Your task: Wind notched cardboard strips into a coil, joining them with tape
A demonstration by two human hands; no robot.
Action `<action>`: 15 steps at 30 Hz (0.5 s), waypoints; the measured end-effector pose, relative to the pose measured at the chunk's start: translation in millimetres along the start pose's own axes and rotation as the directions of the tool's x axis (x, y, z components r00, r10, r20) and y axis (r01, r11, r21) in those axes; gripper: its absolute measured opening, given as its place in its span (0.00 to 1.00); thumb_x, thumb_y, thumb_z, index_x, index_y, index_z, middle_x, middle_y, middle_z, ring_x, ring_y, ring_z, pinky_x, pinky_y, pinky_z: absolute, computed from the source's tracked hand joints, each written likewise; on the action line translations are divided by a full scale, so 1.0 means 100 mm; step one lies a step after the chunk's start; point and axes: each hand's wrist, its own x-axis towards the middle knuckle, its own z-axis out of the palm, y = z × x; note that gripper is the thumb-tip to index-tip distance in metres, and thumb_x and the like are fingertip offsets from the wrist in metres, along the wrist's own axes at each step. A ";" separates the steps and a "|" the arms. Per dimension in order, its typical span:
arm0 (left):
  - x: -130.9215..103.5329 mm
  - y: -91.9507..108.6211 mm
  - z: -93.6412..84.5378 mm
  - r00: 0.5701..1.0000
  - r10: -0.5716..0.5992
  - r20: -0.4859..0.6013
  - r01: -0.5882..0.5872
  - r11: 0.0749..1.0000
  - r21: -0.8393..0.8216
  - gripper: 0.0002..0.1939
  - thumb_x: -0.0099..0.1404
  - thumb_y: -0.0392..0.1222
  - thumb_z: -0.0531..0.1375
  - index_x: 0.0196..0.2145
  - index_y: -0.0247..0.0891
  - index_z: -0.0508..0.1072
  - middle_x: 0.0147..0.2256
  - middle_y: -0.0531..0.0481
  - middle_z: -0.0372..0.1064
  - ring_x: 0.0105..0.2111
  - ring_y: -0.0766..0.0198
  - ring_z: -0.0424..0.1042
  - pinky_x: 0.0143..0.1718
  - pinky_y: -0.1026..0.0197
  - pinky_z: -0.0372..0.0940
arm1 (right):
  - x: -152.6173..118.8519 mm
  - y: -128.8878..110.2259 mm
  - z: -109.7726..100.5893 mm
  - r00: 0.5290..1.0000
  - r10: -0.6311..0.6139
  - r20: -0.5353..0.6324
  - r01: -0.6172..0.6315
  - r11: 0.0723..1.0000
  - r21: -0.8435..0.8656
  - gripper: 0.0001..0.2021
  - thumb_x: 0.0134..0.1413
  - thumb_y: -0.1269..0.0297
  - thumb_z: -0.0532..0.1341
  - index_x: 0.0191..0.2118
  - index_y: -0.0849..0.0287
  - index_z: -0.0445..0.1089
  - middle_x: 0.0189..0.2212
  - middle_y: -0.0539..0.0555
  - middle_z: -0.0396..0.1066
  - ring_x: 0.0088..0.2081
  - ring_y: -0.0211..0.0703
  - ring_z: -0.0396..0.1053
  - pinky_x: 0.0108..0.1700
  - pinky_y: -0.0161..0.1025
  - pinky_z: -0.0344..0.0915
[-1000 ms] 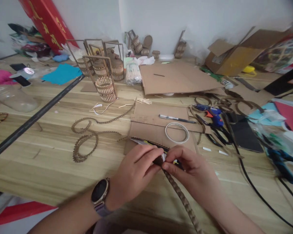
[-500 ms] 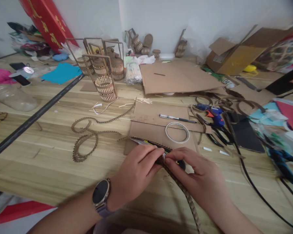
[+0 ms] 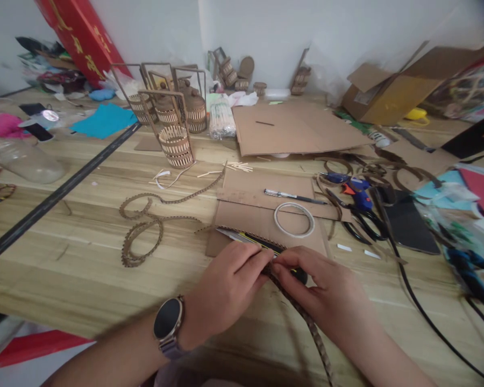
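Observation:
My left hand (image 3: pixel 229 287) and my right hand (image 3: pixel 322 290) meet above the front of the table, both with fingers pinched on a corrugated cardboard strip (image 3: pixel 312 325). From my fingertips the strip runs down toward me past the bottom edge. Just beyond my hands lies a utility knife (image 3: pixel 262 243) with yellow and black on its handle, partly hidden by my fingers. Another ridged strip (image 3: pixel 145 255) lies coiled on the left. Behind the knife, a roll of tape (image 3: pixel 293 220) and a pen (image 3: pixel 294 196) rest on cardboard pieces (image 3: pixel 242 215).
Small stick-and-cardboard baskets (image 3: pixel 177 145) stand at the back left. On the right lie scissors (image 3: pixel 363 223), a blue glue gun (image 3: pixel 358 191), a phone (image 3: pixel 413 220) and a black cable (image 3: pixel 415 301). A large cardboard sheet (image 3: pixel 294 131) and a cardboard box (image 3: pixel 403 80) are at the back.
The white bit that showed between my fingertips is now out of sight. Both hands keep nearly the same place, still pinching the strip. The whole view has shifted slightly.

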 end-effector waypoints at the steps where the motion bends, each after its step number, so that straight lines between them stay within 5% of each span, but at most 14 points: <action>1: 0.00 0.00 0.00 1.000 -0.005 0.004 0.005 1.000 -0.002 0.13 0.72 0.34 0.52 0.52 0.36 0.67 0.43 0.43 0.72 0.43 0.57 0.74 0.45 0.53 0.72 | 0.00 0.00 0.00 1.000 -0.005 0.006 0.005 1.000 -0.004 0.07 0.58 0.66 0.58 0.31 0.53 0.71 0.25 0.50 0.76 0.26 0.41 0.73 0.27 0.34 0.67; 15: -0.01 -0.01 0.02 1.000 -0.007 -0.011 0.007 1.000 -0.020 0.12 0.72 0.35 0.53 0.51 0.32 0.69 0.42 0.41 0.73 0.44 0.56 0.73 0.47 0.54 0.72 | 0.01 0.04 0.04 0.995 -0.100 0.028 0.101 0.992 -0.071 0.07 0.62 0.68 0.55 0.32 0.54 0.67 0.26 0.50 0.72 0.27 0.41 0.72 0.28 0.37 0.64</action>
